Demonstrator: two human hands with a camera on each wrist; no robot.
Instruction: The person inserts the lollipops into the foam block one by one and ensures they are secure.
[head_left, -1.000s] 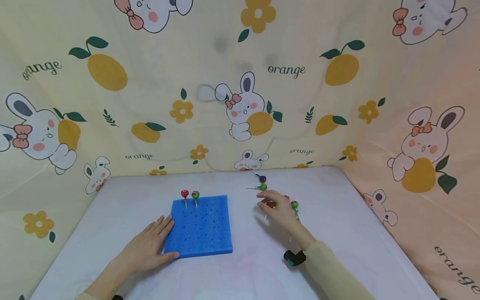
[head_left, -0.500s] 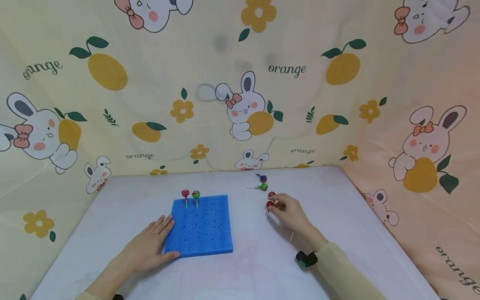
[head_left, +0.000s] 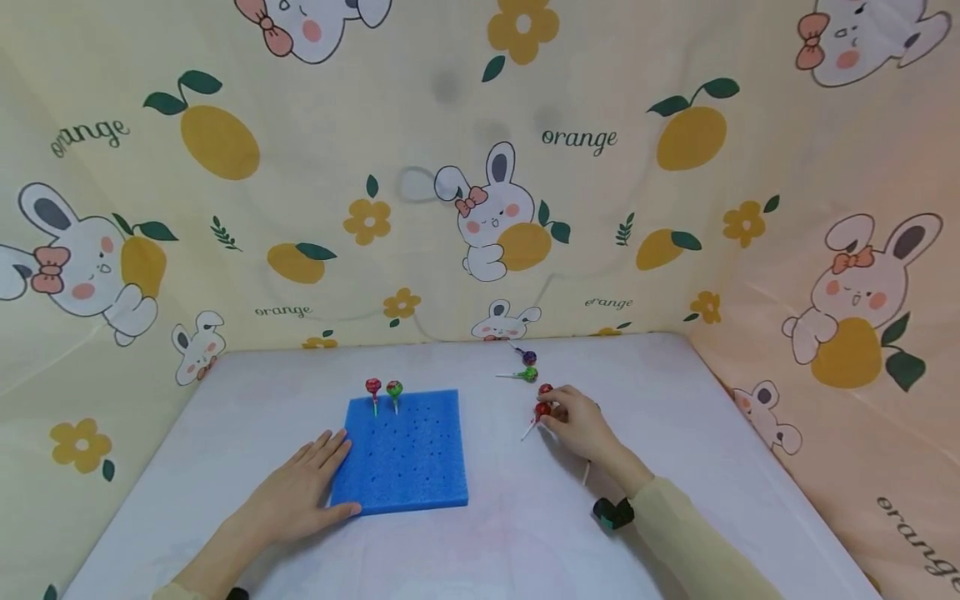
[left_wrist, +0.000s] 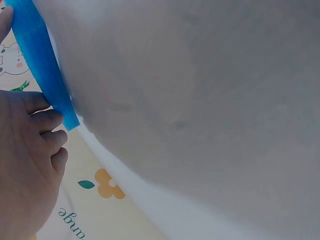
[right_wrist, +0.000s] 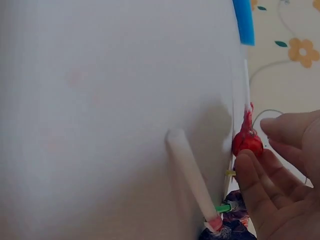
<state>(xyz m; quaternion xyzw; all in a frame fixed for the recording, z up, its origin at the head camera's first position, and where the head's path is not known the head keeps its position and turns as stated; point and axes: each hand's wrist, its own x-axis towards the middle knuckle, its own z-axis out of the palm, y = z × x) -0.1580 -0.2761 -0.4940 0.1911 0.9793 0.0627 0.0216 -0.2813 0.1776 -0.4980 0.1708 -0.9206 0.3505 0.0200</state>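
Observation:
My left hand [head_left: 296, 487] lies with straight fingers along the left edge of a blue foam block [head_left: 405, 462] dotted with small holes. Two lollipops, one red [head_left: 373, 386] and one green [head_left: 394, 388], stand upright in the block's back row. To the right, my right hand [head_left: 585, 423] pinches a red lollipop [right_wrist: 247, 145] by its wrapped head, its white stick pointing away from the fingers. Just behind that lollipop another red lollipop [head_left: 545, 389] shows past the fingertips. The left wrist view catches the left fingers [left_wrist: 47, 120] against the foam's side.
Farther back lie a green lollipop [head_left: 529, 374] and a purple lollipop [head_left: 528, 357]. Under the right hand, a white stick [right_wrist: 190, 175] leads to a dark-wrapped lollipop [right_wrist: 227, 232]. A patterned cloth [head_left: 360, 150] rises behind and beside the white tabletop [head_left: 480, 550].
My right hand shifted right and down from above the lollipops, then took hold of a red one, whose stick has swung left. The left hand stays on the foam block.

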